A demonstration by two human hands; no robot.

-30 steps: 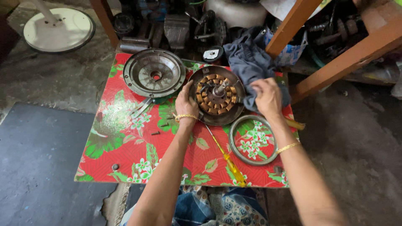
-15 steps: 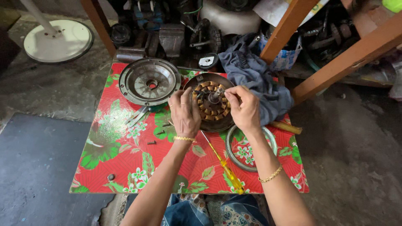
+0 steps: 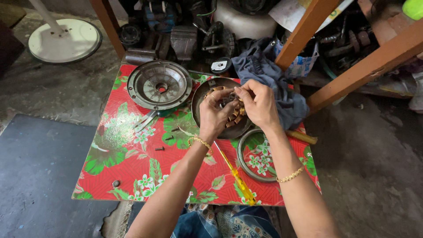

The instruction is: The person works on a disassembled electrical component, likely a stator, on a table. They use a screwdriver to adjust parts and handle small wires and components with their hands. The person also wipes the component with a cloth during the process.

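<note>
Both my hands, left hand [image 3: 214, 115] & right hand [image 3: 260, 105], fingers curled on the fan motor stator [image 3: 229, 115], far-centre of mat. Looks heavy, rigid; copper windings fragile, so I'd grip the metal rim.

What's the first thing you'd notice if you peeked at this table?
The bright red flowered tablecloth grabs the eye first. In its middle the left hand and right hand meet over a round motor part with copper coils. To its left lies a grey metal cover, and near the front edge a yellow screwdriver.
</note>
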